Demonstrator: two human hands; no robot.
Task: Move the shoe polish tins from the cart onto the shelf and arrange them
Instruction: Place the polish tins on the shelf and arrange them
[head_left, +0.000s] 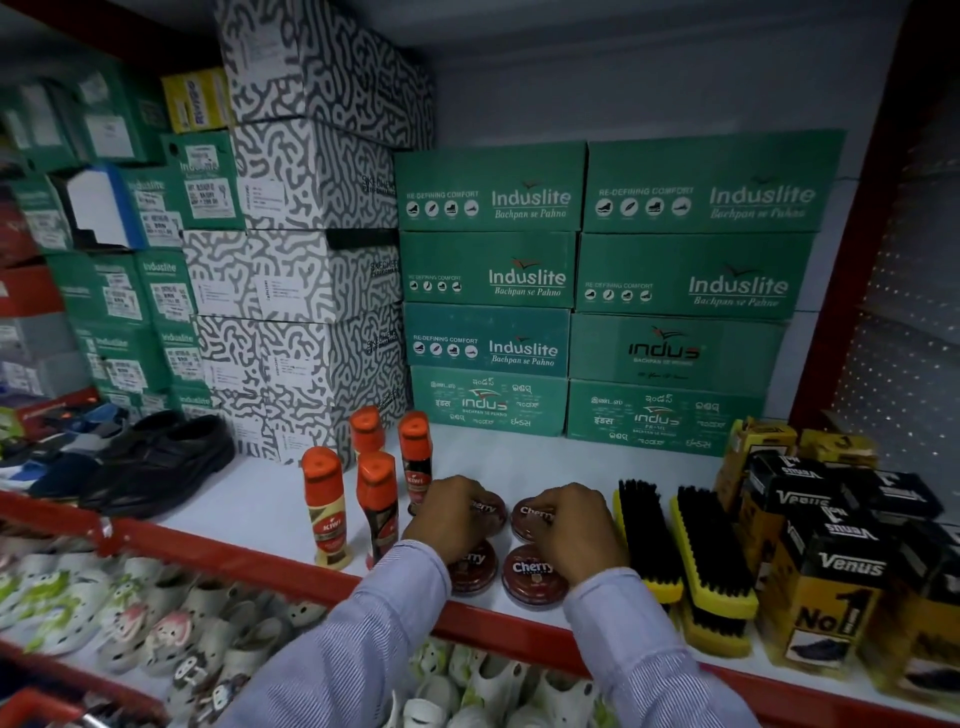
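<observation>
Both hands' fingers curl over back tins: left hand (449, 514), right hand (571, 530), on shelf (249, 499).

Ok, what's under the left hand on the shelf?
The left hand covers most of a Cherry polish tin; only part of its lid shows. Whether the fingers grip it is hidden.

Tins (535, 574) between bottles (328, 512) and brushes (714, 548)

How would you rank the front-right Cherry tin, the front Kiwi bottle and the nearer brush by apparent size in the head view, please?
1. nearer brush, largest
2. front Kiwi bottle
3. front-right Cherry tin, smallest
</observation>
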